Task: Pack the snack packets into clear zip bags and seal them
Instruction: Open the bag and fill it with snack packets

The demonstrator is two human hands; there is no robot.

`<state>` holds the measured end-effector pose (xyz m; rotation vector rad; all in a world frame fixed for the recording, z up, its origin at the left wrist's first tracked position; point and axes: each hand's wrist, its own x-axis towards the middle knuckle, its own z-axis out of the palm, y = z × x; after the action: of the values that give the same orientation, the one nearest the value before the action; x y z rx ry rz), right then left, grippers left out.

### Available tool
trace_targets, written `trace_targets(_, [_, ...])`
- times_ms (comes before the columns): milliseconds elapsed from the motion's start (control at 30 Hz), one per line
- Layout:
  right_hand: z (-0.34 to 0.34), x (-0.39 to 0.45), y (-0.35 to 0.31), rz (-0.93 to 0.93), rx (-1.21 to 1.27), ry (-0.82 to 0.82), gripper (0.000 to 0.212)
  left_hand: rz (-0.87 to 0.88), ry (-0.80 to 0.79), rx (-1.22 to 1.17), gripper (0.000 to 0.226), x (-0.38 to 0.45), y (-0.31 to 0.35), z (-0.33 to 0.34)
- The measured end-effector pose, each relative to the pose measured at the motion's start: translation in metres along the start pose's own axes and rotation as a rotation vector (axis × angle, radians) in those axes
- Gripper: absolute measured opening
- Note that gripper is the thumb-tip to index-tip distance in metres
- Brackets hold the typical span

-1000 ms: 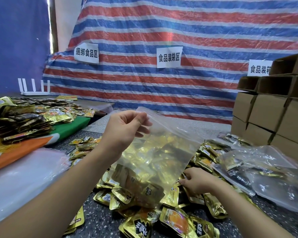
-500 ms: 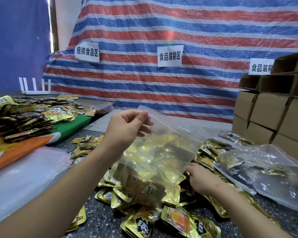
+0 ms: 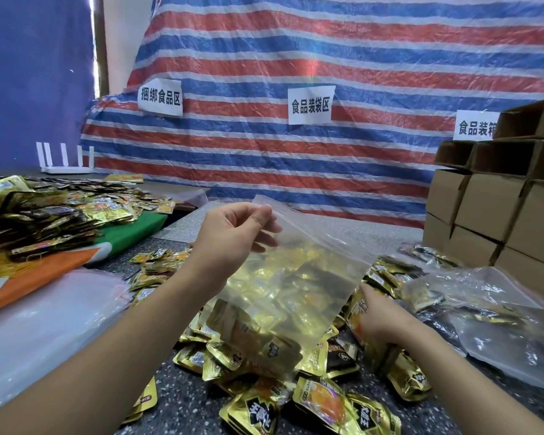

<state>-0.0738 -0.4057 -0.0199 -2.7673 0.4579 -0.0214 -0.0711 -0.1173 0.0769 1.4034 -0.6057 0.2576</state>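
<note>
At centre, above the speckled table point(image 3: 182, 409), we hold the clear zip bag point(image 3: 292, 284) up by its top left corner: the left hand point(image 3: 233, 240) pinches the zip edge between thumb and fingers. The bag hangs tilted, mouth at the far upper side, and already carries a few gold packets in its bottom near corner. On the right, the right hand point(image 3: 377, 318) reaches into the loose pile of snack packets point(image 3: 321, 400); its fingers close on an orange-faced packet point(image 3: 357, 312), though the bag hides the fingertips.

We judge the step in hand to be loading. To do it well, we keep the pinch on one lip only, so the mouth can gape, and bring each packet edge-first over the open rim. The film is limp and will fold shut if the corner is allowed to drop. Filled bags point(image 3: 484, 312) lie at right, near the cardboard boxes point(image 3: 490, 208).
</note>
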Motion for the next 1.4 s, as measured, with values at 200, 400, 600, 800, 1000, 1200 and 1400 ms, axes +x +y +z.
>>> trace_targets(200, [0.007,0.005,0.007,0.147,0.051,0.017,0.049,-0.002,-0.007,0.016,0.023,0.000,-0.002,0.002])
trace_targets(400, [-0.020,0.000,0.016,0.227,0.613,0.032,0.048,0.001,-0.021,0.012,0.027,0.002,-0.003,0.001])
trace_targets(600, [-0.073,-0.021,-0.009,0.105,1.417,0.186,0.038,0.004,-0.038,0.013,0.023,0.004,-0.006,0.005])
trace_targets(800, [-0.114,-0.058,-0.044,-0.327,1.775,0.184,0.028,0.003,-0.045,-0.006,0.020,0.004,-0.006,0.008])
trace_targets(1000, [-0.131,-0.089,-0.074,-0.505,1.827,0.137,0.038,-0.003,-0.047,0.002,0.025,0.002,-0.005,0.006])
trace_targets(1200, [-0.131,-0.102,-0.090,-0.615,1.695,0.144,0.027,-0.008,-0.031,0.021,0.017,0.000,-0.002,0.003])
trace_targets(1400, [-0.126,-0.105,-0.097,-0.694,1.635,0.209,0.039,-0.022,-0.023,-0.002,0.017,-0.002,0.001,0.002])
